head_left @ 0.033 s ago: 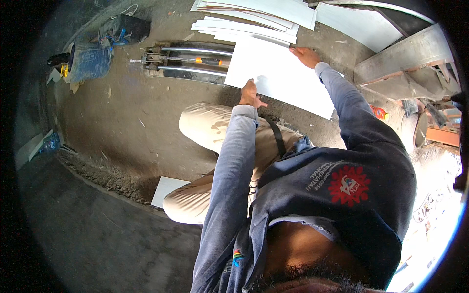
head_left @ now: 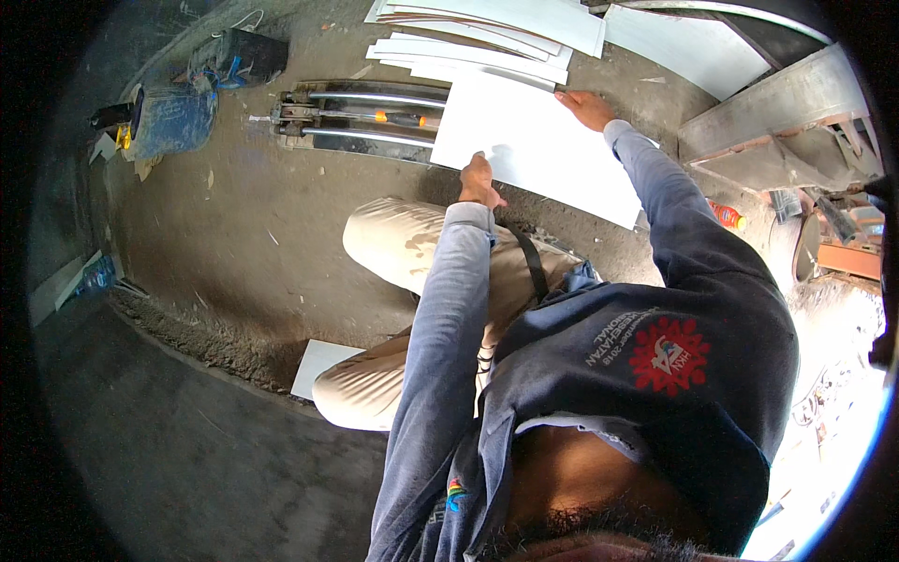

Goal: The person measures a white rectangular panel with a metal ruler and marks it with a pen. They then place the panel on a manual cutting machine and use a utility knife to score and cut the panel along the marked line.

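Note:
A large white tile (head_left: 543,140) lies tilted across the right part of a manual tile cutter (head_left: 370,135), hiding that end. The cutter's two metal rails and its orange-and-black handle show to the left of the tile. My left hand (head_left: 478,181) grips the tile's near edge close to its left corner, a fingertip on the top face and one digit sticking out to the right. At the far right edge, my right hand (head_left: 590,110) holds the tile with its fingers laid along the rim. Any fingers underneath are hidden.
Stacked white tile strips (head_left: 468,56) lie beyond the cutter. To the right are a metal frame (head_left: 777,103) and an orange-red bottle (head_left: 726,216). A blue container (head_left: 173,119) stands at the far left. A white offcut (head_left: 323,367) lies by my knee, near a floor ledge.

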{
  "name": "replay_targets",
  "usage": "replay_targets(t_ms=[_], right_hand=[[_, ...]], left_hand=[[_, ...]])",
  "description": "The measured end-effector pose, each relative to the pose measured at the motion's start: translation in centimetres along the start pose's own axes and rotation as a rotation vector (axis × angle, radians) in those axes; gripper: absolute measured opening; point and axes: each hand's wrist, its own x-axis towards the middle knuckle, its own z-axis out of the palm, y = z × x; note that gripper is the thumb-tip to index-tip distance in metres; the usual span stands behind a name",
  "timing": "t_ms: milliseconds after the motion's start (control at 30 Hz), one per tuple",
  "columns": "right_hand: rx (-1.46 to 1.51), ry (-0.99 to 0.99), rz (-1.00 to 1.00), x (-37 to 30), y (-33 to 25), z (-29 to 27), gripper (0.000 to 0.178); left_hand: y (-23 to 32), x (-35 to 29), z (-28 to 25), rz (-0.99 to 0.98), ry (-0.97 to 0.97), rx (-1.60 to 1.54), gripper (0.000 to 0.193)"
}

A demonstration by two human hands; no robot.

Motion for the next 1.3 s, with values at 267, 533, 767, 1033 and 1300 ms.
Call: replay_targets(t_ms=[267,533,767,1033,1300], right_hand=[[-0.06,0.076,-0.151,2.6,5.9,2.9,0.057],[-0.331,0.348,-0.292,1.6,6.4,1.1,0.043],[-0.149,0.467,-0.716,2.7,-9.5,0.4,0.04],[0.229,-0.032,-0.695,2.5,-34.3,4.5,0.04],[0.106,-0.586,-1.291,-7.5,-51.9,15.1,0.027]], left_hand=[[6.9,-9.2,-2.4,0.727,0.084,-0.123,0.048],[7.9,-31.1,-19.6,1.236,0.302,-0.007,0.031],[-11.4,-32.7,-43.0,0.797,1.238,-0.35,0.026],[-37.4,-13.8,-39.6,0.143,1.034,-1.419,0.038],[-34.9,-9.0,-43.1,0.526,1.524,-1.197,0.046]])
